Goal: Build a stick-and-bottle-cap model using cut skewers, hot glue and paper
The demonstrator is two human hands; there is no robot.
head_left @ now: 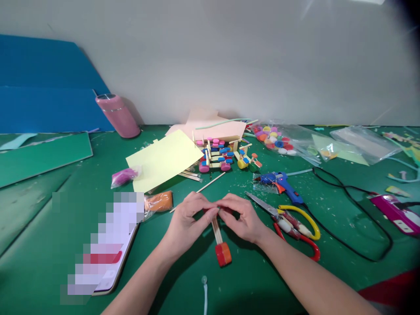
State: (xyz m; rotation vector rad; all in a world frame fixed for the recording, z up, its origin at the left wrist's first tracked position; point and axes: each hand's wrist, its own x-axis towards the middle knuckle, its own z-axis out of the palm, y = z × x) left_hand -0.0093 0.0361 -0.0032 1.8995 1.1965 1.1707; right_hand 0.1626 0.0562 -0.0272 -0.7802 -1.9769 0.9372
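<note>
My left hand (192, 221) and my right hand (241, 218) meet above the green table, thumbs and forefingers pinched together. Between them they grip the upper end of a small wooden-stick piece (216, 231). Pale sticks run down from my fingertips to a red and orange round part (223, 254) at the lower end. My fingers cover the top end of the piece, so what is there is hidden. A thin wooden stick (211, 182) lies just behind my left hand.
Scissors (262, 204) and a blue glue gun (284, 183) with a black cord lie to the right. On the left are a phone (111, 245), an orange clay packet (160, 201) and a pink bottle (118, 116). Small stick models (216, 159) stand behind beside yellow paper (164, 157).
</note>
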